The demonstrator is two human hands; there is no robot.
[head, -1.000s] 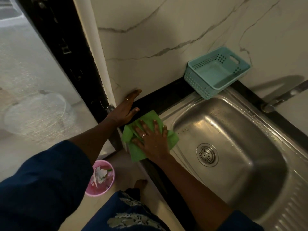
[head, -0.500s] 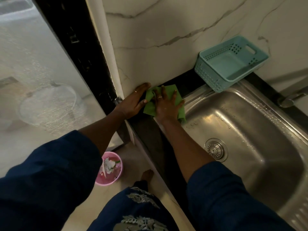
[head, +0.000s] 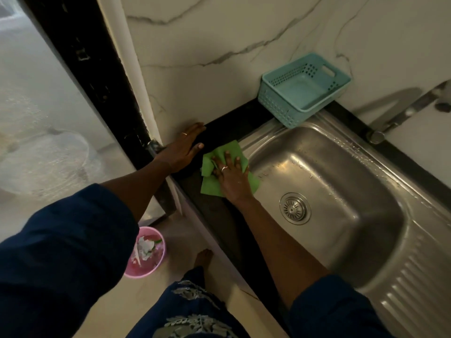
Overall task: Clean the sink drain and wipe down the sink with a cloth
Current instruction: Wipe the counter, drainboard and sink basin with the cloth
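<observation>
A green cloth (head: 211, 186) lies across the left rim of the steel sink (head: 380, 198) and the black counter (head: 227, 223). My right hand (head: 231, 175) presses flat on the cloth, fingers spread over it. My left hand (head: 184, 148) rests flat on the black counter by the marble wall, just left of the cloth, holding nothing. The round drain strainer (head: 294, 208) sits in the sink's bottom, right of my right wrist. Water drops dot the basin.
A teal plastic basket (head: 288, 108) stands on the sink's far corner against the wall. A steel tap (head: 400, 118) reaches in from the right. A pink bin (head: 156, 264) with scraps stands on the floor beside my foot. A glass door is at the left.
My right hand has slid the green cloth back from the far wall corner toward me and onto the sink's left rim. My left hand has stayed put on the counter.
</observation>
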